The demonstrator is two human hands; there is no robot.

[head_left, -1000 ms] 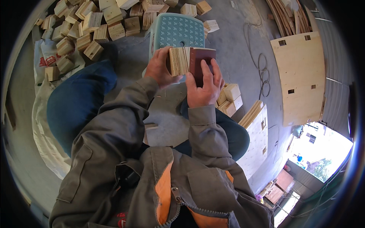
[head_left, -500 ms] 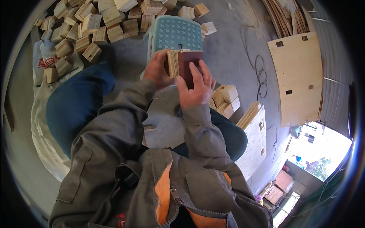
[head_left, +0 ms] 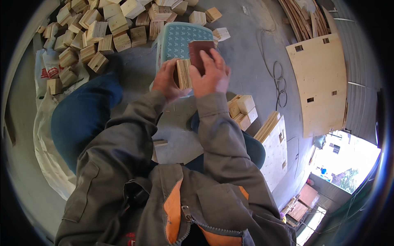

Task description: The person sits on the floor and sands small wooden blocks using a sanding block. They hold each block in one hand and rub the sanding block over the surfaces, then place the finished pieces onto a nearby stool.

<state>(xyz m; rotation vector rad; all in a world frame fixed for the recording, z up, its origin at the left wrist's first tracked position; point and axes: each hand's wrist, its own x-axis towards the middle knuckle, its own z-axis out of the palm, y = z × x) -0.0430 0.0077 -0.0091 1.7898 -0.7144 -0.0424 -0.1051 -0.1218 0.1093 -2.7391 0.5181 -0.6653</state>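
Observation:
My left hand [head_left: 166, 80] is closed round a layered plywood block [head_left: 184, 74], holding it from its left side over the near end of a pale blue-green plastic stool [head_left: 178, 41]. In my right hand [head_left: 211, 77] is a flat reddish-brown rectangular piece that looks like sandpaper [head_left: 197, 50]. The fingers lie over its face and the thumb rests along its near left edge. It stands against the block's right side, with its far end reaching past the block. Part of the contact between the two is hidden by my right hand.
Many plywood blocks [head_left: 119, 24] lie heaped at the far left, some on a white sack [head_left: 43, 135]. A small group of blocks [head_left: 244, 105] sits by my right knee, near plywood panels [head_left: 273, 151]. A cable [head_left: 279, 80] lies coiled on the floor; a large notched panel [head_left: 322, 78] is farther right.
My right hand has slid the reddish-brown sandpaper away from me and slightly left along the block. My left hand still holds the block, now a little nearer to me.

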